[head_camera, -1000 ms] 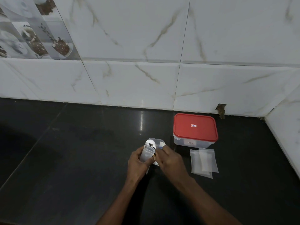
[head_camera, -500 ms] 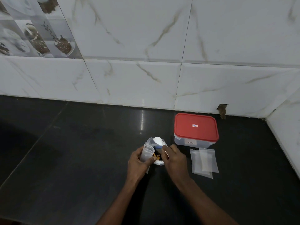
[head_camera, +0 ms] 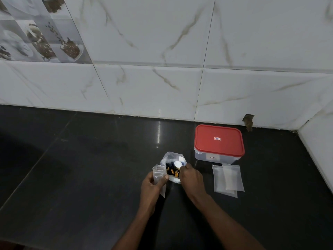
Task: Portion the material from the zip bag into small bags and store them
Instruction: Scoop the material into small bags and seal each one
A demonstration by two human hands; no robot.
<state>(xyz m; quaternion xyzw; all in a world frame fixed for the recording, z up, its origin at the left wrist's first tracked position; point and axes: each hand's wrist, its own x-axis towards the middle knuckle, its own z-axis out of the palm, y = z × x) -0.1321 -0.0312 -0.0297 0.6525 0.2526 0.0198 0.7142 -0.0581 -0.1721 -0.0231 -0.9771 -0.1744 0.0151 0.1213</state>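
A clear zip bag (head_camera: 171, 158) stands open on the black counter, with dark and orange pieces (head_camera: 172, 170) inside. My right hand (head_camera: 191, 179) holds a white spoon (head_camera: 178, 165) whose bowl is inside the zip bag's mouth. My left hand (head_camera: 151, 186) grips a small clear bag (head_camera: 159, 175) just left of the zip bag, thumb pinching its edge. A stack of small clear bags (head_camera: 227, 179) lies flat to the right. Behind that stack is a clear box with a red lid (head_camera: 218, 139), lid on.
The black counter (head_camera: 81, 168) stretches left and toward me. A white marble-tiled wall (head_camera: 162, 83) runs along the back and a side wall (head_camera: 319, 141) closes the right. A chipped hole (head_camera: 248, 121) shows at the wall's base.
The spoon has moved from over the small bag into the zip bag's mouth. The zip bag has opened wider, showing the pieces. My left hand still holds the small bag.
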